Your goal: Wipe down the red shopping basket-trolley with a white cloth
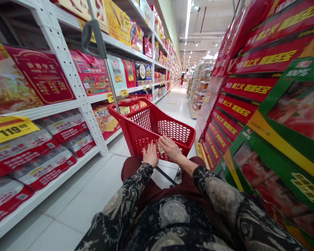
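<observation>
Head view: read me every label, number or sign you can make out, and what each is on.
"119.00": yellow price tag
"怕上火 … 多宝": stacked red cartons, middle characters unclear
"310mL": same red cartons
"100%": green cartons
Maroon box, bottle packs, all other text: too blurred or small to read.

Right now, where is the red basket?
The red basket is central in the head view, by the left hand and right hand, white shelving to its left, stacked red boxes to its right.
</observation>
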`<state>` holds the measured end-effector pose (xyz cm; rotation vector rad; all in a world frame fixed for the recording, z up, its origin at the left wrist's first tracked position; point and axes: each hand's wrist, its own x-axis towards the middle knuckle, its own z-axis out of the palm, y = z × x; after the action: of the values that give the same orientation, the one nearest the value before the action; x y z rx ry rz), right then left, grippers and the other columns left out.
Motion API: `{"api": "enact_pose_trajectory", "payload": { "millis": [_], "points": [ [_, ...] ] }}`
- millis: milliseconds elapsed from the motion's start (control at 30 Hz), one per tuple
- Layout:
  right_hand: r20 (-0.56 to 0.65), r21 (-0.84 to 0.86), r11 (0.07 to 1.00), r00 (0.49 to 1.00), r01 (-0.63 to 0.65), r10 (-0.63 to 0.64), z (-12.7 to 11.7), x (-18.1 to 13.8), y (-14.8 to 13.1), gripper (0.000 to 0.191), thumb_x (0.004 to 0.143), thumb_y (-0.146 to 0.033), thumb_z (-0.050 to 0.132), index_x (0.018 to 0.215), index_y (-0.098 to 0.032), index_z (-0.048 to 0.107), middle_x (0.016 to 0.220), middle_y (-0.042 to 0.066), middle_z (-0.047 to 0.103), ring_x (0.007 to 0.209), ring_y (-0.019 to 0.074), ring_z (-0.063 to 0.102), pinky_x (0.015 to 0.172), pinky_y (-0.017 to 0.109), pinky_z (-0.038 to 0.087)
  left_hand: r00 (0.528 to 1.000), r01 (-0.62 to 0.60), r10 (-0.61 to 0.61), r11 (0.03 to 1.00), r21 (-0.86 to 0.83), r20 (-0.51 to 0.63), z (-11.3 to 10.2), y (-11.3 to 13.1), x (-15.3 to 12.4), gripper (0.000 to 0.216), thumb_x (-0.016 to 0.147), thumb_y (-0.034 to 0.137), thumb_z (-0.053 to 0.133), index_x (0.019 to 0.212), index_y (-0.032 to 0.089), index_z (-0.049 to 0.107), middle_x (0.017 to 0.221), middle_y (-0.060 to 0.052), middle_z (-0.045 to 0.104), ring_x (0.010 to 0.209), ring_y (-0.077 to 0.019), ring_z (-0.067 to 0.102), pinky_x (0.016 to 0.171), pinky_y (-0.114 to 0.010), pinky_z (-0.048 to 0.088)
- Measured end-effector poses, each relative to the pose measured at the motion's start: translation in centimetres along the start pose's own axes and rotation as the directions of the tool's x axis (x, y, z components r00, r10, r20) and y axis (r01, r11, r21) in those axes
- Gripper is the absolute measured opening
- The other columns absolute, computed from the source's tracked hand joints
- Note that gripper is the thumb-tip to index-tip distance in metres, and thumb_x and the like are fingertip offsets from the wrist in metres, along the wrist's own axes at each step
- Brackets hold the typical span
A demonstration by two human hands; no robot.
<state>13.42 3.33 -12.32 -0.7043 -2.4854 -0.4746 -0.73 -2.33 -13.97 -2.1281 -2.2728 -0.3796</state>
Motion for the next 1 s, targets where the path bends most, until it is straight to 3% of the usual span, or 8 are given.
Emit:
{"api": "enact_pose_trajectory", "payload": {
  "millis": [267,467,533,800,867,1000],
  "points": [
    [0.215,0.02,0.998,0.975,0.051,-0.055,1.9,-2.1,-1.3,0.032,0.084,-0.012,0.05,0.115,-0.007,0.058,0.127,0.015,0.053,0.125,0.029,0.042,0.1,0.044,0.041,1.0,-0.015,0.015,1.0,0.001,0.019,0.0,0.2,-0.1,0.065,0.077,0.017,0.038,0.14,0.009,0.023,0.15,-0.012,0.019,0.138,-0.0234,0.016,0.11,-0.051,0.015],
    [0.026,0.029,0.999,0.999,0.028,-0.029,0.2,1.3,-1.4,0.04,0.088,-0.012,0.043,0.127,-0.01,0.049,0.137,0.013,0.043,0.133,0.0251,0.03,0.108,0.043,0.032,0.999,0.026,-0.026,0.999,0.023,0.024,-0.6,0.2,0.0,0.065,0.077,0.018,0.038,0.14,0.009,0.021,0.15,-0.011,0.019,0.138,-0.0226,0.017,0.11,-0.049,0.017],
    [0.012,0.015,1.0,1.0,0.0,0.0,-0.3,2.5,-1.3,0.04,0.089,-0.012,0.041,0.127,-0.009,0.048,0.137,0.014,0.042,0.133,0.0251,0.028,0.108,0.043,0.031,0.999,0.034,-0.034,0.999,0.03,0.029,-0.9,0.2,0.1,0.067,0.077,0.017,0.038,0.14,0.009,0.02,0.15,-0.011,0.018,0.138,-0.0222,0.017,0.11,-0.049,0.017],
    [0.274,0.082,0.996,0.96,0.039,-0.06,1.3,-0.3,-2.0,0.033,0.088,-0.012,0.043,0.118,-0.01,0.056,0.127,0.015,0.053,0.127,0.0245,0.04,0.101,0.041,0.04,0.999,0.022,-0.024,0.997,0.071,0.022,-0.9,-0.6,0.1,0.065,0.078,0.021,0.038,0.14,0.008,0.023,0.15,-0.011,0.018,0.138,-0.0233,0.016,0.11,-0.05,0.016],
    [0.242,0.108,0.994,0.969,0.018,-0.044,1.2,-0.3,-2.1,0.034,0.088,-0.013,0.043,0.12,-0.011,0.055,0.13,0.013,0.051,0.127,0.0235,0.039,0.102,0.04,0.039,0.999,0.033,-0.036,0.997,0.069,0.033,-0.9,-0.7,0.1,0.066,0.078,0.023,0.039,0.14,0.008,0.022,0.15,-0.011,0.017,0.138,-0.0235,0.016,0.11,-0.05,0.017],
    [0.023,0.135,0.991,1.0,-0.014,0.011,0.4,1.9,-1.9,0.038,0.089,-0.014,0.043,0.126,-0.011,0.05,0.137,0.012,0.043,0.133,0.0231,0.029,0.109,0.041,0.03,0.997,0.052,-0.055,0.997,0.062,0.046,-1.3,-0.5,0.1,0.069,0.076,0.022,0.042,0.141,0.012,0.02,0.15,-0.011,0.017,0.138,-0.0234,0.016,0.11,-0.049,0.017]
  ]
}}
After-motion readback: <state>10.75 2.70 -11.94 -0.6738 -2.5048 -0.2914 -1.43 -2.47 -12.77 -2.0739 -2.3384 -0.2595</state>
